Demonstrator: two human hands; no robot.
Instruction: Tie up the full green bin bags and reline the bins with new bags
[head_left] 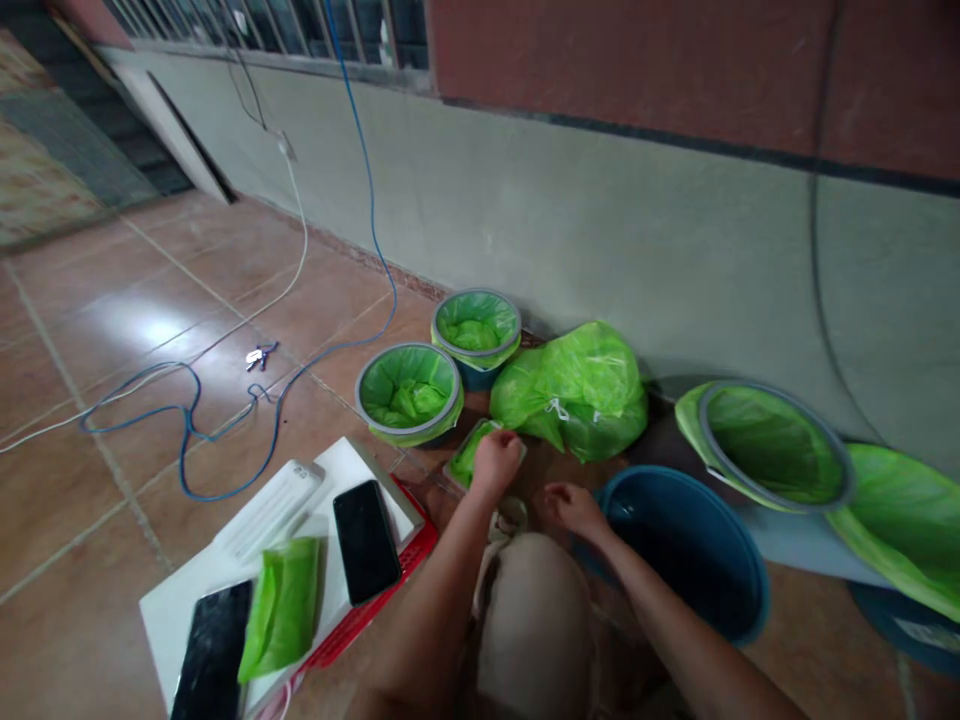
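My left hand (495, 460) is closed on a packet of folded green plastic bags (471, 452) lying on the tiled floor in front of my knee. My right hand (571, 505) hovers just to its right, fingers curled loosely, beside the rim of an unlined blue bin (686, 550); nothing shows in it. Behind the packet lies a tied-up full green bag (574, 390).
Two small bins lined with green bags (409, 392) (476, 330) stand by the wall. Two more lined bins (772, 445) (911, 520) sit at the right. A white board (330, 480) on a red crate holds two phones (365, 540) and a folded green bag (283, 605). Blue and white cables (187, 420) trail across the floor.
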